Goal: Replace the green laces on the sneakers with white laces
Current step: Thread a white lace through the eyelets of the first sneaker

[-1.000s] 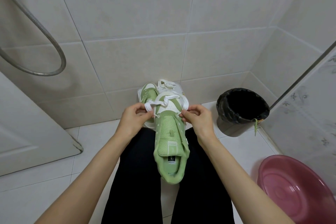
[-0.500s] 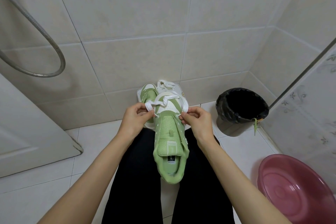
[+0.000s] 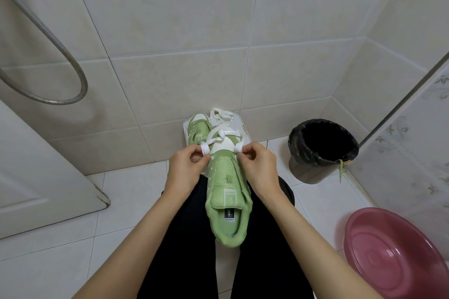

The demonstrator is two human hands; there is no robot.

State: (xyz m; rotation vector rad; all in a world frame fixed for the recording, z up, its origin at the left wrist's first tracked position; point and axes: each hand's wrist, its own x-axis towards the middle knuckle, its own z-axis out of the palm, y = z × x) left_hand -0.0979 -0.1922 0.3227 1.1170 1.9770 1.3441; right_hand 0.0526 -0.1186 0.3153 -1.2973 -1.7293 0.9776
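A light green sneaker (image 3: 226, 192) lies between my knees with its heel toward me and its toe pointing away. A white lace (image 3: 220, 137) runs over its white toe part. My left hand (image 3: 188, 165) pinches the lace's left strand at the shoe's left edge. My right hand (image 3: 257, 165) pinches the right strand by the lowest eyelet. The second green sneaker (image 3: 195, 130) stands behind on a white board (image 3: 244, 127), next to another white lace (image 3: 220, 115). A green lace (image 3: 341, 172) hangs over the bin's rim.
A bin with a black liner (image 3: 322, 150) stands on the floor at the right. A pink basin (image 3: 398, 252) sits at the lower right. A metal shower hose (image 3: 48, 43) loops on the left wall, above a white door panel (image 3: 36, 177). Tiled walls close the corner.
Both hands stay at the shoe's front and have shifted their fingers slightly along the white lace. The view has dipped a little.
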